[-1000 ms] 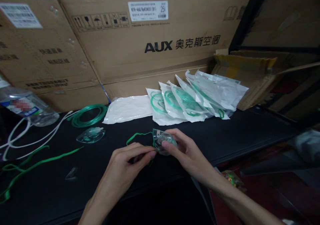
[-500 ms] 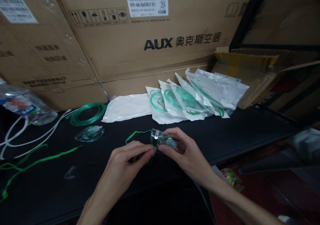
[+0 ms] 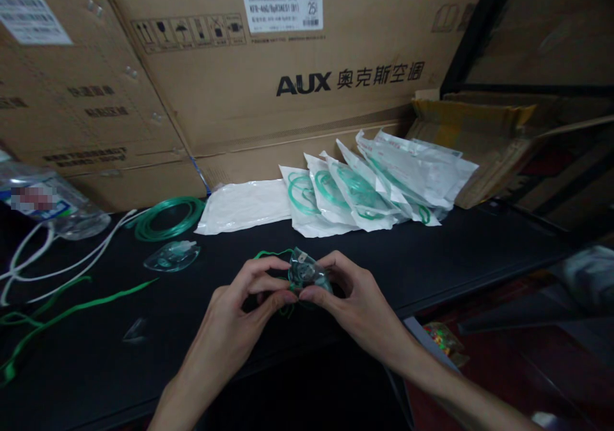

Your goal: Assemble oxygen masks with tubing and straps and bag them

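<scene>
The mask (image 3: pixel 309 274) is in both hands, at the middle of the near side of the black table (image 3: pixel 398 261). Its open rim faces left and its dome bulges right. The long axis seems to run roughly from far to near, at a slant, with the metal clip (image 3: pixel 302 258) toward the far end. A green strap (image 3: pixel 272 252) loops out left from the far end, and more of it hangs below the left fingertips.

The left hand (image 3: pixel 235 303) is nearly closed: thumb and fingers come together on the strap at the mask's near left edge, and the forefinger reaches to the rim. Just what lies between the fingertips is partly hidden. The right hand (image 3: pixel 357 293) is half curled, gripping the mask from the right, its fingers behind the dome and its thumb along the near edge. The two thumb tips are close together.

To the left lie a second mask (image 3: pixel 173 257), a coil of green tube (image 3: pixel 169 220) beyond it, a loose green band (image 3: pixel 96 305) and a small clear piece (image 3: pixel 135 330). White cables (image 3: pixel 103 245) and a bottle (image 3: pixel 52 197) are at the far left. Farther back, a white packet (image 3: pixel 244 207) adjoins a row of bagged sets (image 3: pixel 359 194), in front of a large carton (image 3: pixel 311 50). An open box (image 3: pixel 474 143) stands far right.
</scene>
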The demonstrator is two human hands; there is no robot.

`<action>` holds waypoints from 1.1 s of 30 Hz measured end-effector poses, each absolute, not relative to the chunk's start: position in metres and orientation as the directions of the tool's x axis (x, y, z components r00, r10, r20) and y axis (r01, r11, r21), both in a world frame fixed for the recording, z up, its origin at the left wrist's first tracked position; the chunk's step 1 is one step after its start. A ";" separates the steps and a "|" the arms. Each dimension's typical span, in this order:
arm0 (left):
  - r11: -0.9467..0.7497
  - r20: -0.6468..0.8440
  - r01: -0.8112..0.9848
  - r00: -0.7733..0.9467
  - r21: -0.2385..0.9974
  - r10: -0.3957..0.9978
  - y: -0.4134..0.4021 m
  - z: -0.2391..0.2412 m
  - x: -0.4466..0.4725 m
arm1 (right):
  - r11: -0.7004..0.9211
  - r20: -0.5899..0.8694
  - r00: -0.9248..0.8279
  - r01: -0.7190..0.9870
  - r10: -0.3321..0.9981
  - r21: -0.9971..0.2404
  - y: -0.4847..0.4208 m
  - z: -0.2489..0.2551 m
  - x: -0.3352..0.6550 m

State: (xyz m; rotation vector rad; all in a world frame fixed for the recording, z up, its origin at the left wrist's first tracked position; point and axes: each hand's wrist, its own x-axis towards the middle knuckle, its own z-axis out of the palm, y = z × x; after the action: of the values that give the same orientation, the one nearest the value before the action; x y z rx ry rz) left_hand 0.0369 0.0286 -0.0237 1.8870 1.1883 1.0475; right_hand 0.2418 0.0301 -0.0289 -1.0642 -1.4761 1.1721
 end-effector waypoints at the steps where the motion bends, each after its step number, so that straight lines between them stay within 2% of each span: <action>1: -0.378 0.281 0.396 0.282 0.837 0.917 0.028 -0.023 0.037 | 0.182 0.162 -0.189 0.097 0.969 -0.979 0.030 -0.030 0.242; 5: -0.438 0.326 0.446 0.307 0.781 0.894 0.029 -0.019 0.039 | 0.325 0.309 -0.127 0.135 0.942 -0.936 0.029 -0.035 0.241; 8: -0.460 0.344 0.471 0.314 0.753 0.885 0.029 -0.019 0.040 | 0.530 0.520 -0.104 0.200 0.848 -0.824 0.026 -0.037 0.242; 11: -0.469 0.349 0.486 0.320 0.738 0.881 0.027 -0.018 0.041 | 0.632 0.614 -0.153 0.249 0.774 -0.734 0.023 -0.036 0.243; 26: -0.517 0.380 0.512 0.353 0.686 0.855 0.025 -0.017 0.043 | 0.581 0.563 -0.144 0.195 0.814 -0.790 0.024 -0.035 0.238; 33: -0.479 0.313 0.578 0.368 0.661 0.875 0.024 -0.016 0.043 | 0.560 0.543 -0.141 0.162 0.828 -0.812 0.024 -0.033 0.235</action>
State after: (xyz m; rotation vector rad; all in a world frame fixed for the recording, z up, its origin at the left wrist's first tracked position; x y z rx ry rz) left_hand 0.0429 0.0244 -0.0155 2.1911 1.2585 0.9021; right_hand 0.2351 0.0243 -0.0328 -0.8472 -1.6387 0.7177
